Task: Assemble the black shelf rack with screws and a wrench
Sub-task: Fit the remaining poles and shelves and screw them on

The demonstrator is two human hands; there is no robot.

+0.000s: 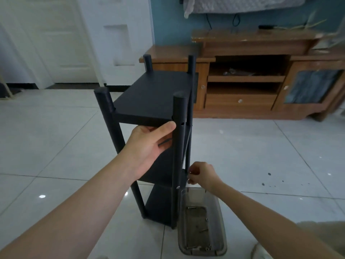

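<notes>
Shelf rack [153,94], black, stands upright on tiled floor [56,146], in front of wooden cabinet [242,101]. Left hand [149,144] grips front edge of top shelf [147,118], thumb just beside front right post [179,146]. Right hand [202,173] at middle shelf level, fingers curled against right side posts; cannot tell if holding anything. Clear plastic tray [222,240] with screws [203,230] on floor, touching rack base.
</notes>
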